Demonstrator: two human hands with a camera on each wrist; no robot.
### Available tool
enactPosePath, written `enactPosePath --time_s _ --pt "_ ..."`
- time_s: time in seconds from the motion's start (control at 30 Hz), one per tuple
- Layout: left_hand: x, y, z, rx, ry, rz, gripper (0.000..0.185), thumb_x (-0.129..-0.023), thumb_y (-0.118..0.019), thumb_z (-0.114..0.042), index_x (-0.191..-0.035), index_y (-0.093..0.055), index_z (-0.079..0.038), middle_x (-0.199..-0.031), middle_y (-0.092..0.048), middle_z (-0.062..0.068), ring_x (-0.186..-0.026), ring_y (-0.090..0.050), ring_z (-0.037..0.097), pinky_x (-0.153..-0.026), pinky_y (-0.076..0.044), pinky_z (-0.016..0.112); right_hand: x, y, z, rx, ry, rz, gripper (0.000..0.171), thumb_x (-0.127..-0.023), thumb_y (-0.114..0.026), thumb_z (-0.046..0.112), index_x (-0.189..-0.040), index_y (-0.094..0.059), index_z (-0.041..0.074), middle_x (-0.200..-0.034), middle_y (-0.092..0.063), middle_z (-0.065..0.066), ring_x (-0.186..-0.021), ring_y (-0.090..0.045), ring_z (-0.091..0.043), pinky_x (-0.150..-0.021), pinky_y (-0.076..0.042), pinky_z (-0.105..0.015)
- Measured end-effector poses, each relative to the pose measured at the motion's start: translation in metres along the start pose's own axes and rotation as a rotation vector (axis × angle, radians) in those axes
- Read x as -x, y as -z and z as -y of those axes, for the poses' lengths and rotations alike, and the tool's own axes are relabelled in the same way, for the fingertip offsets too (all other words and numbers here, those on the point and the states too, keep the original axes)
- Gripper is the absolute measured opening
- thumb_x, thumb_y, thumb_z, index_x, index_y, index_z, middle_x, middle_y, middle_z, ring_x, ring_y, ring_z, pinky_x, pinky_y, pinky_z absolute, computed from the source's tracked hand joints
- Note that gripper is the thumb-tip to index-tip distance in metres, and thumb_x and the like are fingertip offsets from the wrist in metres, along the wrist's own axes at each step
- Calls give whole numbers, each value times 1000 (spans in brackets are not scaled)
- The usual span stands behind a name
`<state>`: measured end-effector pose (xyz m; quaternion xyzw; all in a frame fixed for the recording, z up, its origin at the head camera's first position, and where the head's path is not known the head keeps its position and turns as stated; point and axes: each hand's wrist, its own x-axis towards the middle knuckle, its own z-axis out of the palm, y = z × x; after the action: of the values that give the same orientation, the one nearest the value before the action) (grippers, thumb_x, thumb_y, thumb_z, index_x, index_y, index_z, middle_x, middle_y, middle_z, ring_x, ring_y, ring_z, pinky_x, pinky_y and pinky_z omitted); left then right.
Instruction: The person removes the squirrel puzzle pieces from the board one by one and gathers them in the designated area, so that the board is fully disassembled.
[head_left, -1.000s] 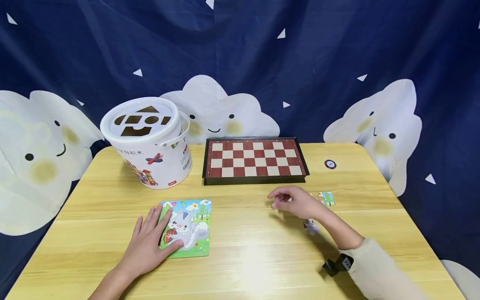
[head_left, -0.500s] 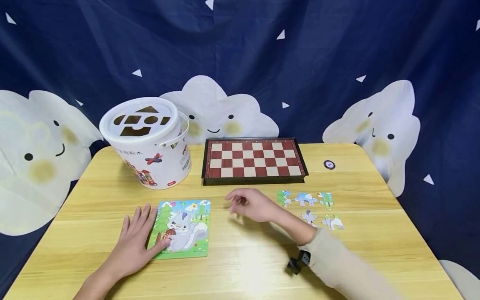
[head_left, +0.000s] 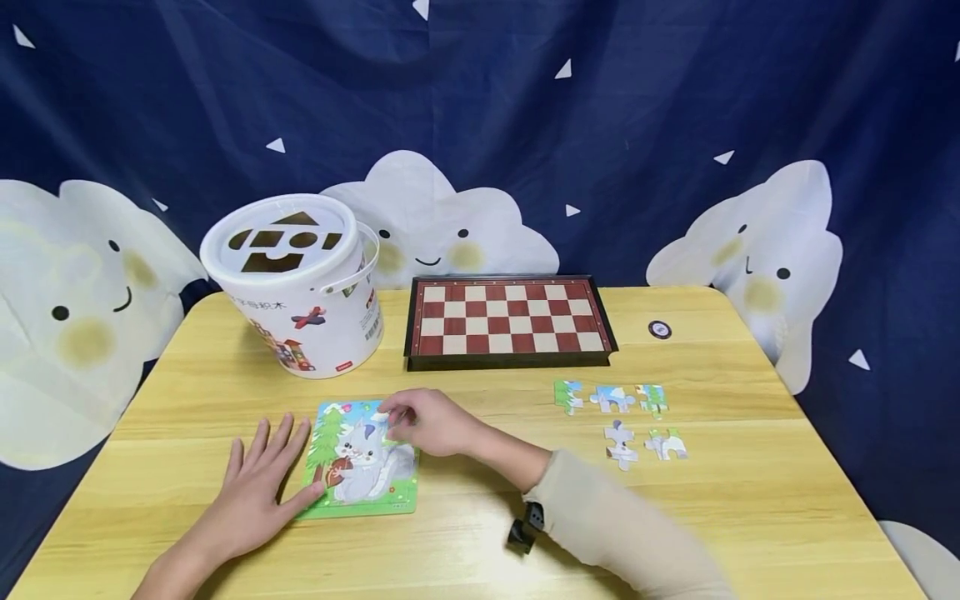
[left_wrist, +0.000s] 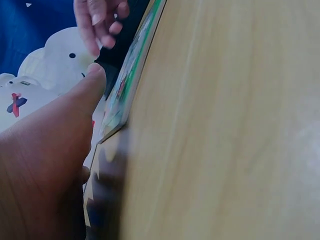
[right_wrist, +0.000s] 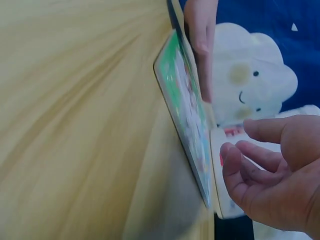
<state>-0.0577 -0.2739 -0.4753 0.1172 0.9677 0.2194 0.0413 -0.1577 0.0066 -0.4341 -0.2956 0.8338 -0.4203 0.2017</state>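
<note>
A squirrel picture puzzle board (head_left: 363,462) lies flat on the wooden table (head_left: 480,533), near its front left. My left hand (head_left: 258,479) rests flat on the table with its fingers spread, and the thumb touches the board's lower left edge. My right hand (head_left: 416,421) hovers over the board's upper right corner, fingers loosely curled, nothing held. The right wrist view shows the board (right_wrist: 187,115) edge-on, with the right hand's fingers (right_wrist: 250,170) curved and empty beside it. In the left wrist view my thumb (left_wrist: 92,80) lies against the board's edge (left_wrist: 130,80).
Several loose puzzle pieces (head_left: 621,417) lie to the right on the table. At the back stand a white shape-sorter bucket (head_left: 296,283) and a red-and-white chessboard (head_left: 510,321). A small round disc (head_left: 660,329) lies at the back right.
My right hand has travelled left from the loose pieces to above the puzzle board. My left hand has slid left off the picture, keeping only its thumb on the edge.
</note>
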Motion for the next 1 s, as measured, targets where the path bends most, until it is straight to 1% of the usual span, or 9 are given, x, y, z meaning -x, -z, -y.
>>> enactPosePath --time_s 0.1,0.23,0.43,0.6,0.77,1.0 --pt "1 -3 1 3 -7 3 87 -99 -62 -50 -164 -18 -13 -167 -11 26 -151 2 53 -114 20 65 -9 -11 6 19 0 16 34 -96 -70 7 -129 -68 3 -100 -68 2 -86 -58 -1 -80 -48 -15" --pt "2 -6 2 -10 -17 -2 88 -98 -63 -50 -165 -18 -14 -168 -10 25 -152 1 52 -114 21 63 -21 -22 10 38 -18 25 34 -96 -68 5 -130 -67 3 -102 -69 1 -85 -57 0 -78 -48 -14" --pt "2 -7 1 -46 -18 4 90 -97 -63 -54 -165 -18 -14 -169 -8 22 -153 3 49 -115 21 62 -31 -34 13 88 -41 10 36 -96 -68 5 -132 -67 4 -105 -70 0 -89 -58 0 -82 -47 -13" --pt "2 -7 -1 -62 -15 5 90 -97 -62 -54 -165 -18 -15 -169 -7 22 -153 4 49 -115 21 62 -34 -41 15 129 -28 7 37 -94 -70 5 -131 -68 5 -105 -71 1 -91 -58 0 -84 -47 -13" --pt "3 -6 -2 -61 -15 11 88 -97 -62 -54 -165 -17 -18 -168 -7 23 -153 5 49 -114 21 63 -35 -45 17 130 -14 28 37 -93 -69 3 -130 -69 5 -104 -70 2 -90 -58 1 -83 -47 -12" --pt "1 -8 -1 -70 -19 -3 88 -96 -63 -55 -165 -18 -21 -168 -10 24 -153 3 49 -115 20 64 -33 -49 22 160 -20 40 33 -93 -71 8 -127 -71 8 -102 -70 5 -90 -58 2 -83 -46 -12"
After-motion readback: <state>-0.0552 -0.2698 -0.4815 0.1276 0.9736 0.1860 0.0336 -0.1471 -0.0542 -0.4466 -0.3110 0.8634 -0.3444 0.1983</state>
